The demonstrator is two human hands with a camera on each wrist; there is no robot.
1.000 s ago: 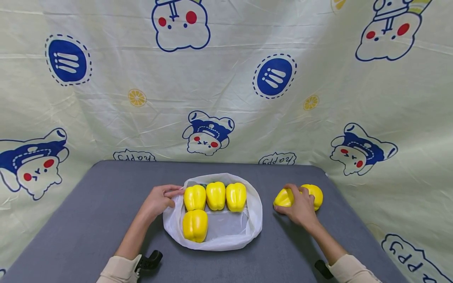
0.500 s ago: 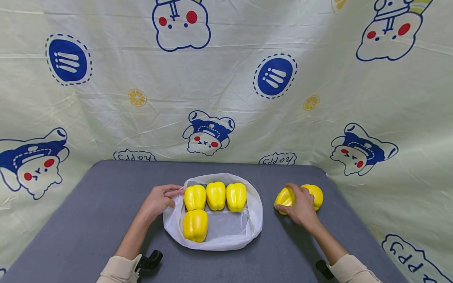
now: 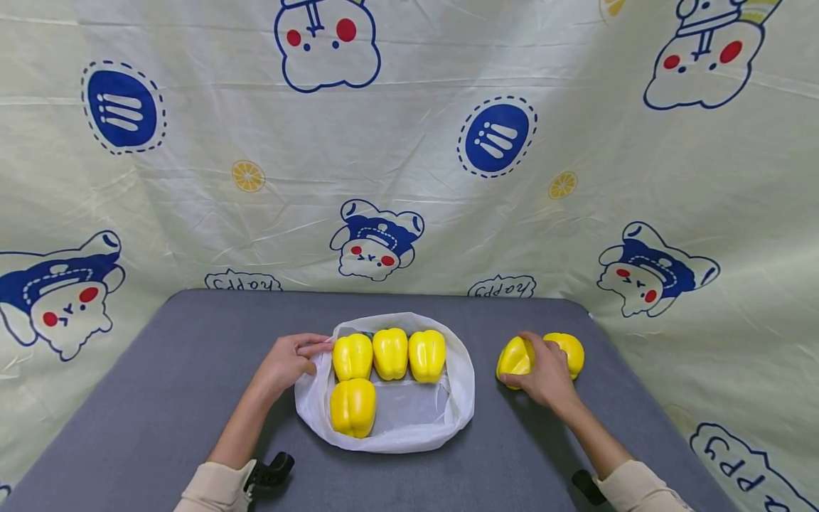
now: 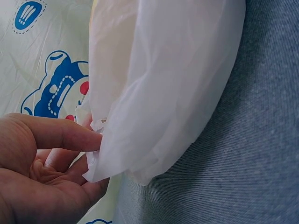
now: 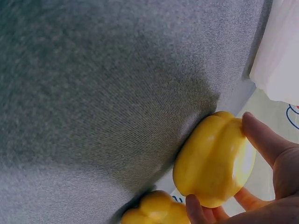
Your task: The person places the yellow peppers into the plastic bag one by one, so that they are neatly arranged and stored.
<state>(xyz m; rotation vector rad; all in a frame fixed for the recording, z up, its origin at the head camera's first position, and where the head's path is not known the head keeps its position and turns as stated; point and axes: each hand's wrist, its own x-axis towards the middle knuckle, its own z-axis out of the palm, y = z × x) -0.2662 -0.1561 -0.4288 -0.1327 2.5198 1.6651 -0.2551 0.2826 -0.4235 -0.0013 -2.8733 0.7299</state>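
Observation:
A white plastic bag [image 3: 457, 419] stands wide-mouthed on the grey table, with several yellow bell peppers [image 3: 353, 407] inside. At its left rim, my left hand [image 3: 291, 363] pinches the edge; the left wrist view shows thumb and fingers [image 4: 77, 135] at the thin white film [image 4: 159, 93]. Right of the bag, my right hand [image 3: 547, 373] grips another yellow bell pepper [image 3: 514, 363] between thumb and fingers. The right wrist view has this bell pepper [image 5: 210, 161] tilted close to the cloth. Just behind the hand lies one more yellow bell pepper [image 3: 569, 352], partly covered.
Grey cloth covers the table [image 3: 166, 398]. A pale printed curtain [image 3: 409, 149] hangs at the back and along both sides. Black straps [image 3: 271, 471] sit at the sleeve cuffs.
The bell pepper under my right hand has turned slightly, and its left end has shifted a little to the right. My left hand and the bag stay put.

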